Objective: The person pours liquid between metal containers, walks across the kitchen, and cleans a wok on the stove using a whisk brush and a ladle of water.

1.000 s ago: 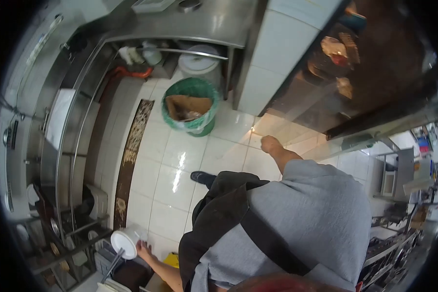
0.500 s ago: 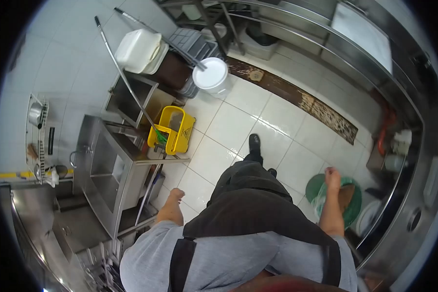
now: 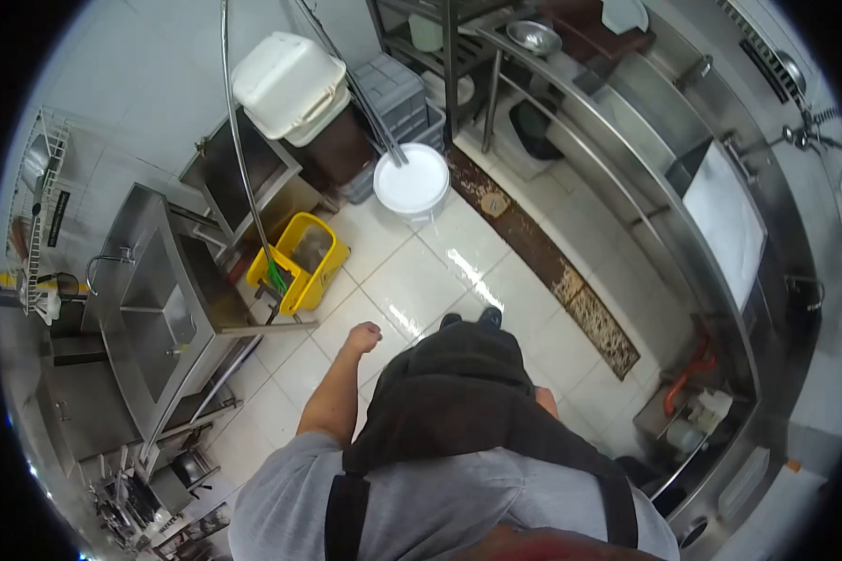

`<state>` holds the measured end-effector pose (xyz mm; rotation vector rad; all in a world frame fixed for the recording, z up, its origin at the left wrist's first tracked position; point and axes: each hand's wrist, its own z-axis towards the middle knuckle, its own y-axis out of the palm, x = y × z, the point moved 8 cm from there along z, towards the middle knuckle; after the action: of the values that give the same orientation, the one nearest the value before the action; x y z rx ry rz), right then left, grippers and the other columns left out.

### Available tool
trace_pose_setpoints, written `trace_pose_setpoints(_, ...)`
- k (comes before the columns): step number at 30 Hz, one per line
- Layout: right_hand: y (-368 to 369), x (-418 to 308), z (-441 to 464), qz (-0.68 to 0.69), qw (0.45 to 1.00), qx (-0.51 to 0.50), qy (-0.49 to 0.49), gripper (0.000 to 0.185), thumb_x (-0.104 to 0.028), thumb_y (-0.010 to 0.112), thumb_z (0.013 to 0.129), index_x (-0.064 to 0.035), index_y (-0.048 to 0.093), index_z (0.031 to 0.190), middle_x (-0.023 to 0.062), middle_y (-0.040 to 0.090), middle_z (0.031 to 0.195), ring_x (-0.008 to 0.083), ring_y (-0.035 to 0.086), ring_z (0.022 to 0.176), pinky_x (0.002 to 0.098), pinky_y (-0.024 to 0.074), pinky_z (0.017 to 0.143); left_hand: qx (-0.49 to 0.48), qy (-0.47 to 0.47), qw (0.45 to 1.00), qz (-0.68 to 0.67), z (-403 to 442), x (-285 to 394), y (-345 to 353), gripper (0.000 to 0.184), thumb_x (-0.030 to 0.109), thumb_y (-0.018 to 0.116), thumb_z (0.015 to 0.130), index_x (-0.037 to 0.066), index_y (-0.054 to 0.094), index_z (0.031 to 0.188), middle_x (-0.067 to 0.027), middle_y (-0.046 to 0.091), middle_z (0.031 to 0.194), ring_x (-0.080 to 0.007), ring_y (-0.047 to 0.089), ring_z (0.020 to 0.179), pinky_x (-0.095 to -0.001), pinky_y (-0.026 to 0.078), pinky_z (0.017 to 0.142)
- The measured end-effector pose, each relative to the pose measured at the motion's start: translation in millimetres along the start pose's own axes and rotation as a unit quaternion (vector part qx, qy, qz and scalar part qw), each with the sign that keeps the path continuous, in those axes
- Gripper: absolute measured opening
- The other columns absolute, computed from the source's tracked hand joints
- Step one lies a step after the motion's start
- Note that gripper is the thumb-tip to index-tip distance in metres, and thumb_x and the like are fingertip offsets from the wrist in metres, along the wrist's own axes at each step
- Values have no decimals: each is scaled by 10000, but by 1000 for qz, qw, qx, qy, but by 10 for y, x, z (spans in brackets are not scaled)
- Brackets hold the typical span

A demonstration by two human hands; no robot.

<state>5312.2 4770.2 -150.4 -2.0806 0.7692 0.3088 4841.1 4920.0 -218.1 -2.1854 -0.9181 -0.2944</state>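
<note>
My left hand (image 3: 365,337) hangs over the tiled floor with its fingers curled in, and no object shows in it. It is nearest to the yellow mop bucket (image 3: 320,288), apart from it. A mop handle (image 3: 233,122) rises from the bucket, with green strands at its lower end. Only a bit of my right hand (image 3: 545,402) shows beside the dark apron (image 3: 449,402); its fingers are hidden. Ahead on the floor stands a white lidded bucket (image 3: 412,182), with a second long pole reaching down to its lid.
A steel sink (image 3: 159,318) stands on the left. Stacked grey crates (image 3: 384,89) and a white tub (image 3: 290,84) are at the back. A brown floor drain grate (image 3: 543,266) runs along the right, below a long steel counter (image 3: 627,178). The tiles look wet.
I have moved forward across the floor. My left hand has swung forward, and my right hand has dropped back beside the apron. The green bin on the right has left the view.
</note>
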Motion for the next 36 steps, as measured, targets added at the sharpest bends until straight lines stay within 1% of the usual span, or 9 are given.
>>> trace_pose_setpoints(4, -488, -63, 716, -33, 999, 1, -12, 195, -170, 590, 736, -52, 666, 871, 215, 627, 833, 389, 593, 841, 452, 480, 772, 42, 36, 997, -51, 17, 573, -342, 327, 237, 622, 713, 60, 640, 987, -143, 653, 964, -260, 621, 907, -334, 488, 812)
trace_pose_setpoints(8, -885, 620, 2216, -271, 962, -13, -7, 220, -191, 569, 730, -46, 676, 857, 201, 638, 899, 362, 613, 847, 422, 483, 793, 100, -79, 992, -21, 25, -366, -714, 323, 231, 606, 713, 56, 648, 981, -143, 650, 970, -273, 623, 885, -356, 492, 802)
trace_pose_setpoints(14, -2411, -955, 3585, -162, 979, 119, -36, 226, -181, 565, 730, -10, 657, 844, 220, 626, 860, 374, 607, 842, 452, 474, 780, 192, -252, 934, -166, -1221, -1197, -1030, 213, 201, 580, 736, 51, 650, 870, -107, 636, 867, -236, 636, 705, -375, 532, 621)
trace_pose_setpoints(20, -1661, -2549, 4242, -289, 920, 39, -261, 232, -220, 545, 774, -34, 672, 828, 210, 633, 874, 357, 610, 849, 432, 493, 768, 172, -359, 756, -519, -2047, -1152, 193, 360, 251, 585, 799, 87, 536, 1116, -111, 556, 1086, -269, 583, 878, -439, 530, 648)
trace_pose_setpoints(24, -448, -3374, 3720, -500, 733, -88, -452, 248, -198, 561, 771, -12, 644, 912, 183, 643, 888, 348, 616, 837, 433, 486, 759, -145, -410, 693, -575, -2071, -606, 2094, 618, 466, 430, 855, 104, 353, 1350, -189, 449, 1288, -443, 547, 957, -564, 487, 762)
trace_pose_setpoints(25, -335, -3727, 2908, -494, 668, -155, -534, 255, -217, 492, 821, -13, 644, 811, 204, 624, 788, 332, 618, 823, 464, 485, 734, -103, -303, 755, -572, -1837, -641, 2697, 593, 407, 542, 826, 86, 417, 1309, -182, 524, 1211, -404, 584, 912, -538, 500, 738)
trace_pose_setpoints(29, 933, -3500, 2035, -456, 534, -412, -580, 250, -246, 530, 797, -40, 658, 857, 195, 630, 829, 338, 609, 865, 443, 480, 771, 21, -283, 751, -596, -2029, -369, 3087, 561, 354, 609, 788, 64, 478, 1250, -169, 565, 1147, -371, 598, 903, -508, 510, 723)
trace_pose_setpoints(34, 1967, -3893, 1004, -467, 337, -485, -658, 257, -245, 560, 757, -47, 655, 889, 193, 638, 883, 356, 602, 871, 435, 479, 775, 128, -222, 861, -440, -2677, -668, 2936, 530, 302, 677, 751, 43, 539, 1192, -156, 605, 1083, -338, 612, 894, -479, 520, 709)
trace_pose_setpoints(36, 2266, -4545, 562, -558, 394, -367, -632, 269, -271, 581, 784, -58, 670, 922, 190, 641, 909, 342, 606, 889, 383, 491, 782, 240, -399, 507, -726, -3169, -1045, 3154, 460, 208, 752, 671, 7, 618, 1063, -139, 640, 997, -284, 620, 896, -427, 532, 696)
